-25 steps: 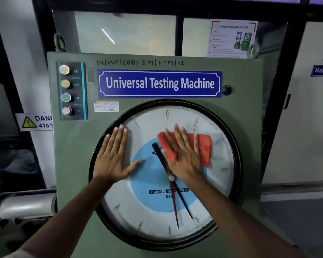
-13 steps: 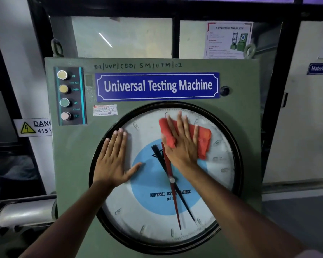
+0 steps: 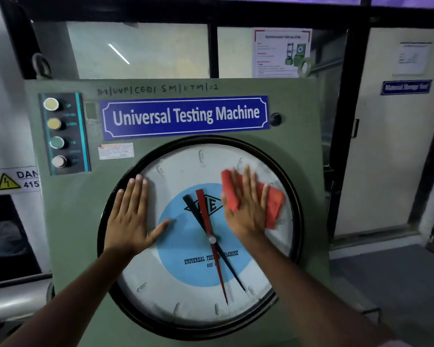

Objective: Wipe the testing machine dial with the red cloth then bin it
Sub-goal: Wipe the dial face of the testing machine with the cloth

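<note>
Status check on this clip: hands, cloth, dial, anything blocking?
Right hand flat, pressing red cloth on dial, upper right. Left hand flat, bracing on dial's left edge. Nothing blocking; no bin in view.

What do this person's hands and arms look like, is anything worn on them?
Both are bare: the left hand and right hand have no gloves, rings or watch visible, and the forearms are uncovered down to the picture's lower edge. Only at the bottom right corner does a pale pinkish strip show, possibly a sleeve edge; it is too cut off to be sure.
</note>
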Demonstrator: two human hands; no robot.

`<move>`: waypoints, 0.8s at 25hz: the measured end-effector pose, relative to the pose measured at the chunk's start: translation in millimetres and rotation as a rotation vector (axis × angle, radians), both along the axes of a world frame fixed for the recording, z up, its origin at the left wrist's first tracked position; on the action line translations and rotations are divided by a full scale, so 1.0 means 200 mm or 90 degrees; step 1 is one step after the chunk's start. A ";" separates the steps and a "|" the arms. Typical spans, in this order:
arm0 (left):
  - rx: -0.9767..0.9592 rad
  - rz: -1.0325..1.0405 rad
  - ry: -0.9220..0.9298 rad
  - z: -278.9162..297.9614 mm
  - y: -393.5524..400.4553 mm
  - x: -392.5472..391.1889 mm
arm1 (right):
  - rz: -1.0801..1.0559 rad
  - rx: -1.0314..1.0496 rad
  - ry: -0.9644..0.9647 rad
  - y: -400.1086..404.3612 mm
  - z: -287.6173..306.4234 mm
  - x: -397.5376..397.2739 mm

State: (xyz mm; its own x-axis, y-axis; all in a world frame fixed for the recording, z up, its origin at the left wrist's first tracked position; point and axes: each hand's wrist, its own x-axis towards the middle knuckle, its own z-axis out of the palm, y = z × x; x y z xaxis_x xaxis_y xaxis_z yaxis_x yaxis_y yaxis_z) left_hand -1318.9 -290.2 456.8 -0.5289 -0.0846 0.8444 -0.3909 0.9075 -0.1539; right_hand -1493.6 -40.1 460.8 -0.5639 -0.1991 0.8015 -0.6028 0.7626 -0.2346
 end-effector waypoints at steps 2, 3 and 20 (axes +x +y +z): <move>0.001 -0.006 0.006 0.00 0.02 0.00 | 0.031 0.068 0.029 0.08 -0.20 0.06; 0.003 -0.007 0.004 0.00 0.02 0.00 | 0.049 0.076 0.025 0.11 -0.20 0.04; 0.008 0.009 -0.031 0.02 0.04 0.01 | 0.007 0.025 -0.042 0.05 -0.06 0.04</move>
